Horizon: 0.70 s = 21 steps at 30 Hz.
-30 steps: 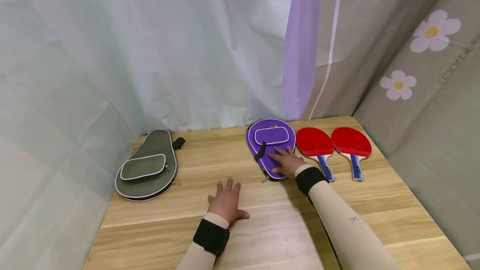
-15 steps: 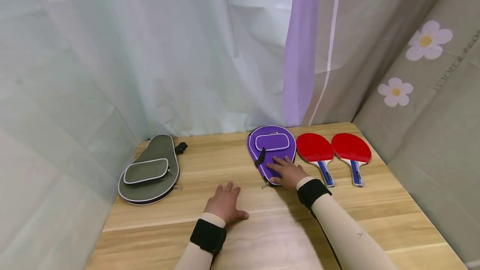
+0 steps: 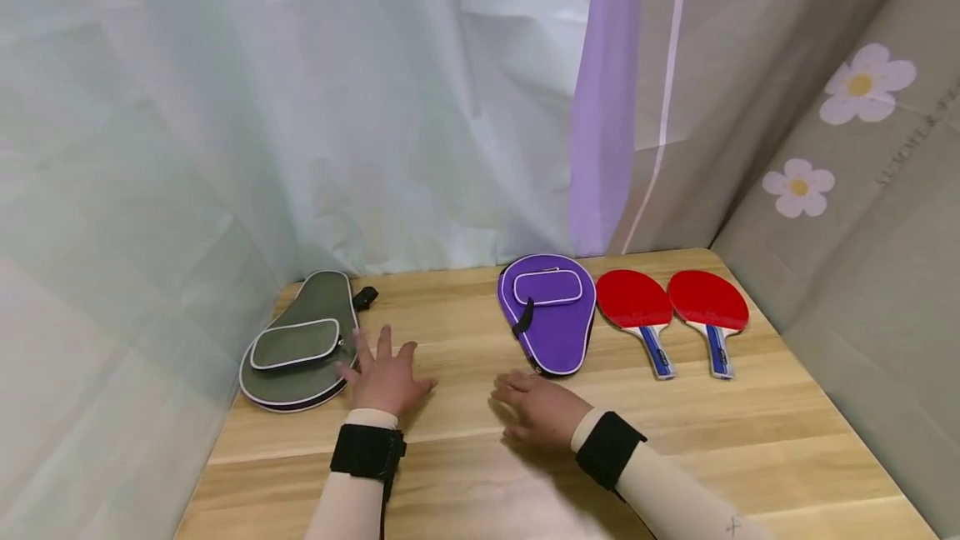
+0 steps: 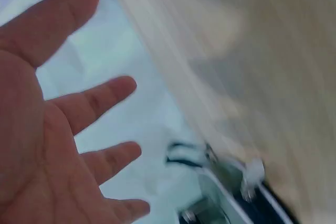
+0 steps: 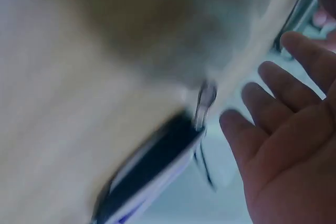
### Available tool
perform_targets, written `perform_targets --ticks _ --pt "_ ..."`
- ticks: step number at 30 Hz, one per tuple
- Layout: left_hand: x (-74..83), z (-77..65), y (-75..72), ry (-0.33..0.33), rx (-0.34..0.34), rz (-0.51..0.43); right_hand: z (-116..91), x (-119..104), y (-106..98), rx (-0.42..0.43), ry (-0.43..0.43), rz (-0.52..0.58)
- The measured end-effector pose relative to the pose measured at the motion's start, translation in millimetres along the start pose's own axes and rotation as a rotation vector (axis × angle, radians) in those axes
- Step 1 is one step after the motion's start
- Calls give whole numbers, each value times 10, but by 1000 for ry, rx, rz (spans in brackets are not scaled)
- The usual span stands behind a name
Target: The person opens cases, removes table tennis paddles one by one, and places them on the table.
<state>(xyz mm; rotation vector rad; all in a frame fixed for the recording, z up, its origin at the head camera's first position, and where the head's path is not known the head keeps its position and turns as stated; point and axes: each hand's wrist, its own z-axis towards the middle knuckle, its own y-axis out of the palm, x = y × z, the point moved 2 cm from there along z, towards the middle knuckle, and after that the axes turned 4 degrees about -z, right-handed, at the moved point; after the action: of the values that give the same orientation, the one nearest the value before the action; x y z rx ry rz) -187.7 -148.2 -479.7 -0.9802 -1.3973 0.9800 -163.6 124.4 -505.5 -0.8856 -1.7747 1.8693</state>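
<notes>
My left hand, fingers spread, hovers over the wood just right of the grey-green paddle case; in the head view its fingertips overlap the case's right edge. The left wrist view shows the palm with nothing in it and the case's zipper pull beyond the fingers. A purple paddle case with a white-edged pocket lies flat at the back. Below its lower end is my right hand, fingers extended and holding nothing. The right wrist view catches the purple case's zipper pull near those fingers.
Two red table tennis paddles lie side by side right of the purple case, handles toward me. The wooden table ends against a pale curtain at the back, with hanging fabric on both sides.
My right hand has left the purple case and moved down and left. My left hand has moved left and forward to the grey-green case. Cases and paddles stay put.
</notes>
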Motion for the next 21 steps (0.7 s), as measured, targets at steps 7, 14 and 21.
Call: perform_targets --ticks 7,14,21 --pt "-359 137 -149 -106 -46 -2 -57 -95 126 -50 31 57" --pt "-577 232 -294 -163 -60 -23 -55 -115 75 -58 40 75" --pt "-726 300 -276 -192 -84 -24 -44 -113 62 -75 45 67"
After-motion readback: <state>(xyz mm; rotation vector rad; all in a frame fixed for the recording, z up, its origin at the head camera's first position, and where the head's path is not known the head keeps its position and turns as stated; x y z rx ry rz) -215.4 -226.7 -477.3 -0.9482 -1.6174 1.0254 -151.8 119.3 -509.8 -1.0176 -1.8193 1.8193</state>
